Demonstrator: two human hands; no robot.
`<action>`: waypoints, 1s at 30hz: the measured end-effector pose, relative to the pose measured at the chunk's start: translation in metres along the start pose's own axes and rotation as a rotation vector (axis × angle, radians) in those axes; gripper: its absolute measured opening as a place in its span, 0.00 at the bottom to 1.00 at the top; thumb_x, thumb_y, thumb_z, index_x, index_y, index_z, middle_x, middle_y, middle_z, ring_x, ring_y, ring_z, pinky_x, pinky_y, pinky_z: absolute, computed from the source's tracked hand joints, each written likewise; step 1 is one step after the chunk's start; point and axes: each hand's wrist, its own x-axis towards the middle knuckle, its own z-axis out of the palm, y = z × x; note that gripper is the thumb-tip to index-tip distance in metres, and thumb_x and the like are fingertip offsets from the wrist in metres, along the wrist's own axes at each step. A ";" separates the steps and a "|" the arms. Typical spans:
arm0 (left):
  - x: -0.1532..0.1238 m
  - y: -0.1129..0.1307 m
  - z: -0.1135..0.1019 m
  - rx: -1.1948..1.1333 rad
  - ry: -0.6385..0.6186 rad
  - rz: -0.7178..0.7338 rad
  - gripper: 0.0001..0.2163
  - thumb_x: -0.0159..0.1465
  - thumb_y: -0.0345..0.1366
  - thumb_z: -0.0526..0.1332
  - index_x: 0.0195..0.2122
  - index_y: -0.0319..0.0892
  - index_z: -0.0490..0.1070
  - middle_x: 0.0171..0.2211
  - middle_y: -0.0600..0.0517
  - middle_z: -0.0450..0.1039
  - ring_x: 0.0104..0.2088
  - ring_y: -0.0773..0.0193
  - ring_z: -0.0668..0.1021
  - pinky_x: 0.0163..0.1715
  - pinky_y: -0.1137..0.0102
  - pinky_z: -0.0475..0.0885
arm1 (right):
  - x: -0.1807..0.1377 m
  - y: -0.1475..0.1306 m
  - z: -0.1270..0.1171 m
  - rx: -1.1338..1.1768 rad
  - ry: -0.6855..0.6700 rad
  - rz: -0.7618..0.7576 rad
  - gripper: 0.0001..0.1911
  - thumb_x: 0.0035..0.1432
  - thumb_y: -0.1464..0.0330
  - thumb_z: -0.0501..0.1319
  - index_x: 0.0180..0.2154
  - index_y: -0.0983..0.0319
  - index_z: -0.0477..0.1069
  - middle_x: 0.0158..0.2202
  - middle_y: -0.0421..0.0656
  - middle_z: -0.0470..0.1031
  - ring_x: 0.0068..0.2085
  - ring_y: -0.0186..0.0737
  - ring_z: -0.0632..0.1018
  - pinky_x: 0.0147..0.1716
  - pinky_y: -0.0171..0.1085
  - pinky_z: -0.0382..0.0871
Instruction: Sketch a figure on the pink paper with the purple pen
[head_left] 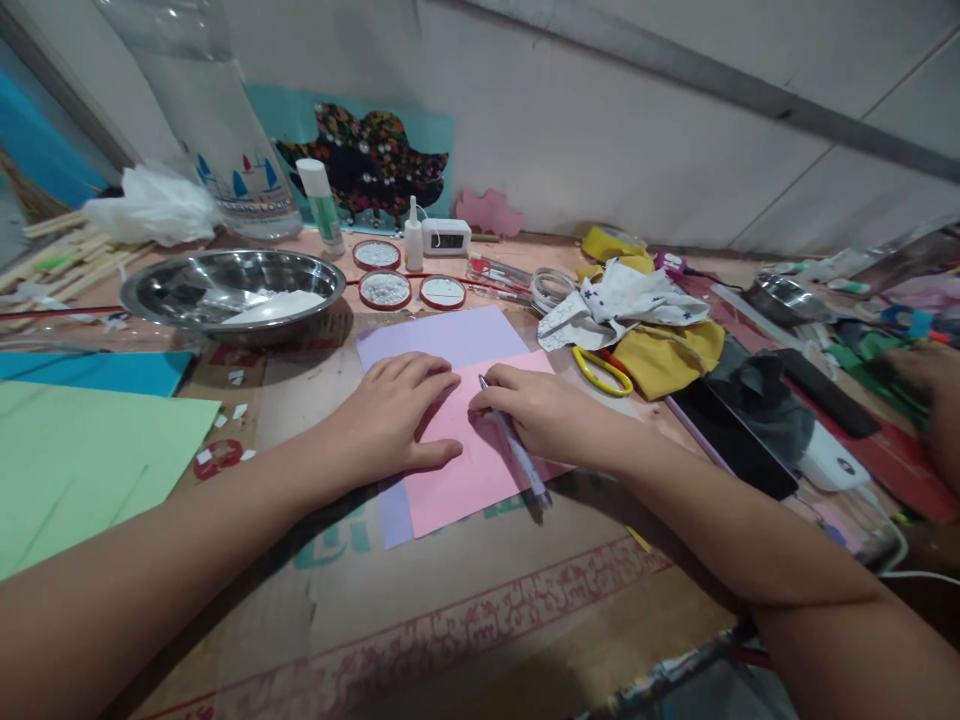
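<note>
A pink paper sheet (465, 470) lies on a lilac sheet (450, 335) on the cardboard-covered table. My left hand (394, 415) rests flat on the pink sheet, fingers stretched out and pressing it down. My right hand (540, 415) is closed around a pen (517, 450), whose tip touches the pink sheet near its top edge, right beside my left fingertips.
A steel bowl (232, 285) with white material stands at the back left, with red-rimmed lids (385, 288) and a glue stick (322, 205) behind. Green paper (82, 450) lies left. Yellow scissors (600, 370), cloth (637, 310), a phone (731, 435) and clutter are right. Another person's hand (934, 385) shows at far right.
</note>
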 end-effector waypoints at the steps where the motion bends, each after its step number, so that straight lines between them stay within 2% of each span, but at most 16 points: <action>1: 0.000 0.000 0.000 -0.001 0.000 0.001 0.37 0.62 0.56 0.68 0.67 0.39 0.69 0.68 0.38 0.66 0.67 0.38 0.68 0.67 0.47 0.63 | -0.001 0.000 0.000 -0.013 -0.011 -0.004 0.17 0.70 0.77 0.54 0.51 0.61 0.78 0.46 0.48 0.74 0.41 0.40 0.75 0.38 0.37 0.61; 5: 0.001 0.000 0.000 0.001 0.002 -0.003 0.37 0.61 0.55 0.68 0.67 0.40 0.69 0.68 0.38 0.67 0.67 0.39 0.68 0.67 0.48 0.63 | -0.003 0.001 -0.002 -0.092 -0.052 0.029 0.15 0.68 0.78 0.55 0.48 0.62 0.78 0.45 0.48 0.74 0.37 0.39 0.74 0.34 0.38 0.58; 11: 0.001 0.001 0.000 0.003 0.002 -0.010 0.37 0.61 0.55 0.68 0.67 0.40 0.69 0.68 0.38 0.67 0.66 0.39 0.68 0.67 0.47 0.63 | 0.000 0.001 0.004 -0.043 0.019 -0.053 0.16 0.69 0.78 0.55 0.51 0.63 0.77 0.45 0.48 0.73 0.41 0.41 0.74 0.38 0.37 0.62; 15: 0.001 0.001 -0.001 0.004 -0.003 -0.009 0.37 0.62 0.55 0.68 0.67 0.39 0.68 0.68 0.37 0.66 0.67 0.38 0.68 0.67 0.46 0.63 | -0.003 0.001 -0.002 -0.085 -0.053 0.035 0.14 0.69 0.77 0.55 0.48 0.62 0.78 0.45 0.47 0.74 0.37 0.39 0.74 0.33 0.37 0.57; 17: 0.001 0.001 -0.001 0.006 -0.008 -0.012 0.37 0.62 0.56 0.68 0.67 0.39 0.68 0.68 0.37 0.66 0.67 0.38 0.68 0.67 0.46 0.63 | -0.004 0.001 -0.003 -0.069 -0.040 0.054 0.14 0.70 0.77 0.56 0.48 0.61 0.78 0.45 0.47 0.74 0.38 0.39 0.74 0.34 0.37 0.58; 21: 0.001 0.001 -0.001 0.011 -0.012 -0.015 0.37 0.62 0.56 0.67 0.67 0.40 0.68 0.68 0.38 0.66 0.67 0.39 0.68 0.67 0.47 0.63 | -0.002 0.001 0.001 -0.004 0.038 -0.011 0.15 0.70 0.77 0.56 0.50 0.61 0.78 0.45 0.47 0.74 0.40 0.40 0.74 0.37 0.36 0.61; 25: 0.001 0.001 0.000 0.011 -0.003 -0.010 0.37 0.62 0.56 0.68 0.67 0.39 0.69 0.68 0.37 0.67 0.66 0.39 0.68 0.67 0.46 0.63 | -0.003 0.001 -0.001 -0.081 -0.029 0.025 0.15 0.68 0.78 0.55 0.47 0.61 0.79 0.45 0.47 0.74 0.38 0.39 0.73 0.34 0.37 0.57; 30: 0.000 0.001 -0.001 0.005 -0.003 -0.006 0.37 0.62 0.55 0.68 0.67 0.38 0.69 0.68 0.37 0.67 0.66 0.39 0.68 0.67 0.47 0.63 | -0.002 0.003 0.001 -0.087 0.026 -0.038 0.17 0.69 0.79 0.54 0.50 0.63 0.78 0.45 0.48 0.73 0.40 0.41 0.73 0.37 0.37 0.59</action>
